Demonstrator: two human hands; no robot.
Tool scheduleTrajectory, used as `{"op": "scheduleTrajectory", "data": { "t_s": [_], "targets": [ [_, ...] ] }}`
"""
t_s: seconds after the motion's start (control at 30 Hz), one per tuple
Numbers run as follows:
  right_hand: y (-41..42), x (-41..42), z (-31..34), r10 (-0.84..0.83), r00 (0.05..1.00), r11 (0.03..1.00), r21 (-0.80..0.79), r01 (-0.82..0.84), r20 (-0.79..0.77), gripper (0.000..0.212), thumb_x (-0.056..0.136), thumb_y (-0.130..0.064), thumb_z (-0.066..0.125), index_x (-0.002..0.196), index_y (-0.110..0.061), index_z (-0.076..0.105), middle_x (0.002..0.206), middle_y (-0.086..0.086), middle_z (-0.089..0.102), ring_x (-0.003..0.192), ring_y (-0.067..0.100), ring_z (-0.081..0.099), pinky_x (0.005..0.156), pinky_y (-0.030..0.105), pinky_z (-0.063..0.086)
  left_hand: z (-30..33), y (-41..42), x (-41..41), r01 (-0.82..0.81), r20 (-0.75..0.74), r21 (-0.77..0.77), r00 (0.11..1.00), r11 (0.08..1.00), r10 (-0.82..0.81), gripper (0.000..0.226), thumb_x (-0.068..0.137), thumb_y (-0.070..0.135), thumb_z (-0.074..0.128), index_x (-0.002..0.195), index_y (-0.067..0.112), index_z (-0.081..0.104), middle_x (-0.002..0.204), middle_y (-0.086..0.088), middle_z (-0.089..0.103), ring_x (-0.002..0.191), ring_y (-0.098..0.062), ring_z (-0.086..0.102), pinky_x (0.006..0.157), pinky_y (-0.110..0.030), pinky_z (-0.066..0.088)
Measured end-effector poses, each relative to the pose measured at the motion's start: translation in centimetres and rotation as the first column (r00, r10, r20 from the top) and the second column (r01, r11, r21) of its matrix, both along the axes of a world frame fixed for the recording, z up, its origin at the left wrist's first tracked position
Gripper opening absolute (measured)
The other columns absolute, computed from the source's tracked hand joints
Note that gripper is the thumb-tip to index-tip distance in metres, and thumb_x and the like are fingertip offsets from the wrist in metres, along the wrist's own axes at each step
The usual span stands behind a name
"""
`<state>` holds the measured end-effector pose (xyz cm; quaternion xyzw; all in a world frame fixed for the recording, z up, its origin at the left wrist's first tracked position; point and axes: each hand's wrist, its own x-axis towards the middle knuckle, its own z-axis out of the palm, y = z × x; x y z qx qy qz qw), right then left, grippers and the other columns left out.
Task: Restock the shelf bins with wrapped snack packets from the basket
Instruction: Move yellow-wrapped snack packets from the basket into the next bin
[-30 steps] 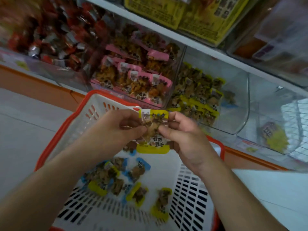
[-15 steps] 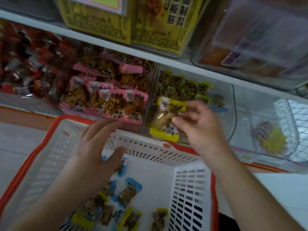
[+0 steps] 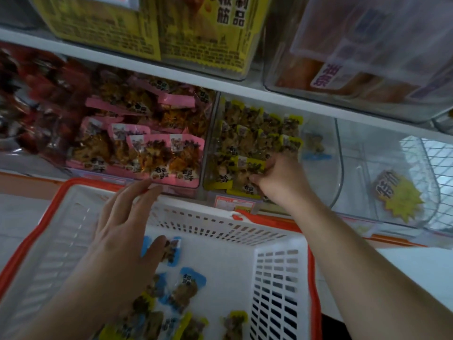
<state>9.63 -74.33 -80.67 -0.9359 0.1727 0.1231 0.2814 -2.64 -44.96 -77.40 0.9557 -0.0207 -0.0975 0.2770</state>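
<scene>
**Yellow packet going into the clear bin**

A white plastic basket (image 3: 220, 224) with an orange rim fills the lower half of the frame, its slotted walls bare on the far and right sides. Across the upper half runs a white shelf (image 3: 147, 61), and under it stands a row of clear bins. The pink-packet bin (image 3: 137, 148) sits centre left, packed full. Just right of it is the yellow-packet bin (image 3: 326, 133), filled on its left side only; one blue-edged packet (image 3: 315, 148) lies apart toward its right wall. Further right, a clear bin carries a yellow starburst tag (image 3: 398, 200).

The left hand (image 3: 122, 231) hovers over the basket at centre left, released, its fingers straight and spread, holding nothing. The right hand (image 3: 279, 179) reaches into the front of the yellow-packet bin at the frame's centre, its fingers curled on a yellow-edged snack packet (image 3: 247, 168) that lies among the others there.

On the basket floor, in the lower centre, lie loose packets (image 3: 183, 290) with blue and yellow edges; one blue one (image 3: 172, 251) lies just beside the left thumb.
</scene>
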Motion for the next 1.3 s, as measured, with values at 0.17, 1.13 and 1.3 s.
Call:
{"op": "scheduleTrajectory", "data": {
  "t_s": [0.17,1.13,1.3],
  "targets": [
    [0.8,-0.6,1.0,0.029,1.000,0.991,-0.133,-0.028,0.011,0.045,0.092,-0.047,0.081,0.119,-0.017,0.062,0.084,-0.007,0.057,0.088,0.021,0.063,0.058,0.030,0.040,-0.2,0.0,0.2,0.001,0.011,-0.002,1.000,1.000,-0.001,0.092,0.084,0.024,0.080,0.160,0.035,0.028,0.163,0.023,0.016,0.151,-0.010,0.012,0.122,-0.045,0.022],
    [22.4,-21.9,-12.6,0.755,0.575,0.576,-0.099,-0.811,-0.315,0.078,0.090,-0.035,0.074,0.158,-0.032,0.037,0.153,0.009,0.037,0.139,0.036,0.036,0.111,0.051,0.042,2.3,8.6,-1.9,-0.315,-0.349,0.121,0.874,0.941,0.337,0.082,0.093,0.025,0.061,0.158,0.029,0.011,0.151,-0.010,0.037,0.137,-0.038,0.041,0.104,-0.057,0.046],
    [23.7,-22.7,-13.8,0.742,0.627,0.572,-0.263,-0.777,-0.237,0.050,0.088,-0.019,0.072,0.135,-0.016,0.056,0.133,0.013,0.052,0.124,0.035,0.047,0.101,0.045,0.046,2.2,9.2,-1.8,-0.346,-0.348,0.123,0.863,0.930,0.367,0.068,0.091,0.028,0.061,0.149,0.024,0.025,0.142,-0.010,0.044,0.128,-0.036,0.046,0.101,-0.057,0.050]
  ]
}}
